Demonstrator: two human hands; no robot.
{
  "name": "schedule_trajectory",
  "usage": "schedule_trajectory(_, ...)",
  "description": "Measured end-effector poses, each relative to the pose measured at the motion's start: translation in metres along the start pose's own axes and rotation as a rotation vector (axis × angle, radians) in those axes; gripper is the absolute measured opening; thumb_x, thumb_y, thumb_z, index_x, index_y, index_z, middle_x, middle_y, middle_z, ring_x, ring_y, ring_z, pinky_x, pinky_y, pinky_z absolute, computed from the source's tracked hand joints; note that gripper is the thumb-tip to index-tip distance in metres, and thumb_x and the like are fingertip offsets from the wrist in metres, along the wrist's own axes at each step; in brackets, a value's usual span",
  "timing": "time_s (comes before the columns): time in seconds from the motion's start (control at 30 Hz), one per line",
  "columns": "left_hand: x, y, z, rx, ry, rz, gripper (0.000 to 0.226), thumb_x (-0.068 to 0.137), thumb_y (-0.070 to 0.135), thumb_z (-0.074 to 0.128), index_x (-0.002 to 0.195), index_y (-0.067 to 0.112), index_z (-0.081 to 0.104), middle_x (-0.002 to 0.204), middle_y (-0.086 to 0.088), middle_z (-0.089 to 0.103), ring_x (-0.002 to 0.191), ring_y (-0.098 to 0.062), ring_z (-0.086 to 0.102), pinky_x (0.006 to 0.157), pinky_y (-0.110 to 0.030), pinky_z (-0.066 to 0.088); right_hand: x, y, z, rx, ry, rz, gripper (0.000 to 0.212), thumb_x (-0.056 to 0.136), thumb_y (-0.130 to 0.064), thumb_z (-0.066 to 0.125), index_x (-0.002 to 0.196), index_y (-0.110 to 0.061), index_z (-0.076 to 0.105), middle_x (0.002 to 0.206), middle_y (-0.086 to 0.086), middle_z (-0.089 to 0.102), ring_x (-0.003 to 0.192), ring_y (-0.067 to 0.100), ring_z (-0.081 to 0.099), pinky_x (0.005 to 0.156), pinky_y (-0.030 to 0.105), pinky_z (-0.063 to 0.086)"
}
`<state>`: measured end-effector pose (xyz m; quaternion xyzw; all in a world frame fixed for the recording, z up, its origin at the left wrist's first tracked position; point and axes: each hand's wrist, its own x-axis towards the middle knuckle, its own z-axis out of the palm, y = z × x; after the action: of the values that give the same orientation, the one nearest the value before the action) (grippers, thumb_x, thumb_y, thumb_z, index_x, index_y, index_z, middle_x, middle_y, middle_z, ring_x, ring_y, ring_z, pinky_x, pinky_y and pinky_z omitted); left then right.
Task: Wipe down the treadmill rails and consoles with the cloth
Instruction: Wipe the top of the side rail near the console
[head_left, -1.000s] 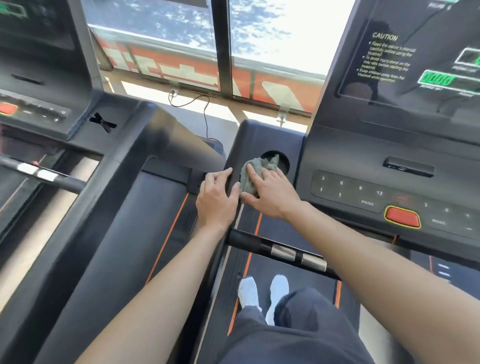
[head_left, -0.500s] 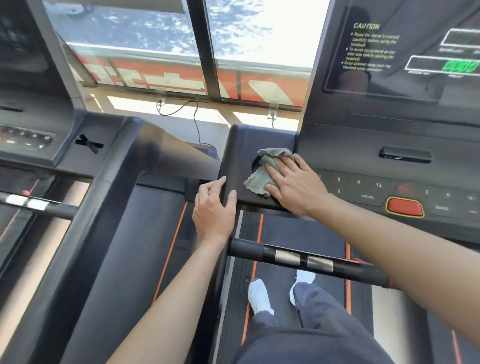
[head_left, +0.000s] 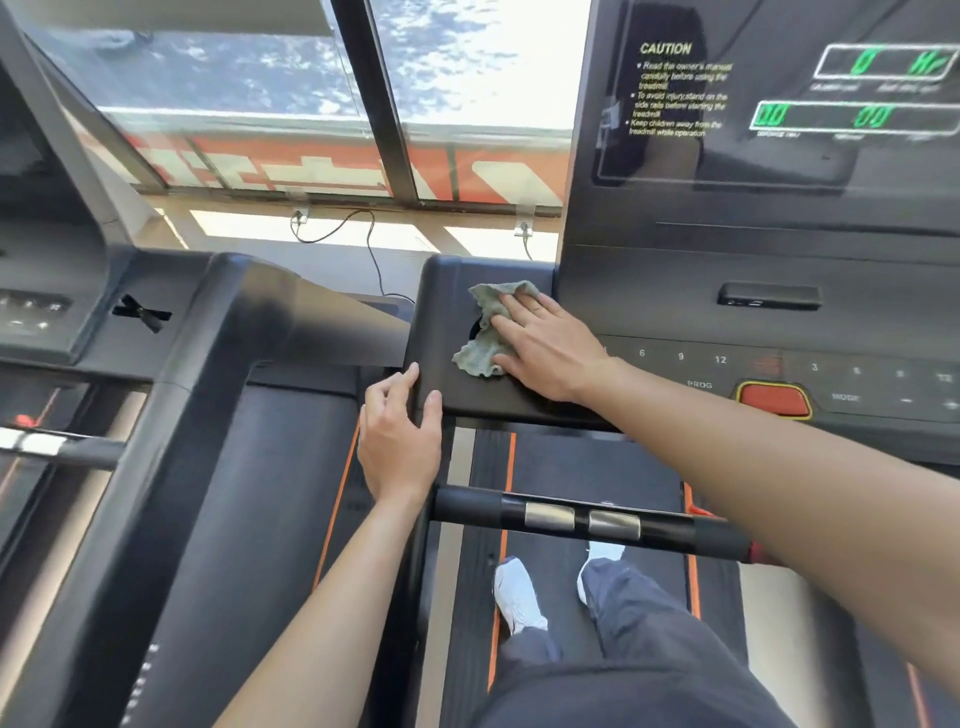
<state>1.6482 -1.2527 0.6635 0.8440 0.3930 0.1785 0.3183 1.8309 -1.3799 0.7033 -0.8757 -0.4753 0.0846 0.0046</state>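
Our right hand (head_left: 550, 353), grip apart, presses crumpled grey-green cloth (head_left: 485, 332) on black plastic console tray (head_left: 444, 306); left hand (head_left: 397, 441) grip clamps tray corner.

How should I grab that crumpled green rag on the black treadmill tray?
Probably pinch the crumpled grey-green cloth at its bunched far corner, coming from above on the left. That corner stands up in folds off the black plastic tray, and the right hand lies flat across its right side.
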Motion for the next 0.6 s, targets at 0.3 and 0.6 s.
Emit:
schedule_trajectory(0.3,0.001,-0.003,0.001,-0.013,0.01,0.008,0.043,0.095,0.033,0.066,0.138,0.031,0.062,0.127,0.008,0.057,0.117,-0.015,0.056,0.092,-0.037,0.047,0.032,0.007,-0.015,0.026,-0.137,0.093,0.075,0.105,-0.051,0.032,0.161,-0.013,0.002,0.169,0.011,-0.001,0.156,0.026,-0.004,0.126,0.039,-0.001)
schedule_trajectory(0.6,0.001,-0.004,-0.001,-0.059,-0.008,-0.006,0.044,0.093,0.035,0.068,0.137,0.032,0.062,0.128,0.009,0.057,0.12,-0.016,0.055,0.097,-0.039,0.048,0.015,0.005,-0.007,0.049,-0.037,-0.018,0.057,0.107,-0.023,0.04,0.16,-0.022,0.02,0.168,0.0,0.014,0.156,0.02,0.009,0.124,0.034,0.013)
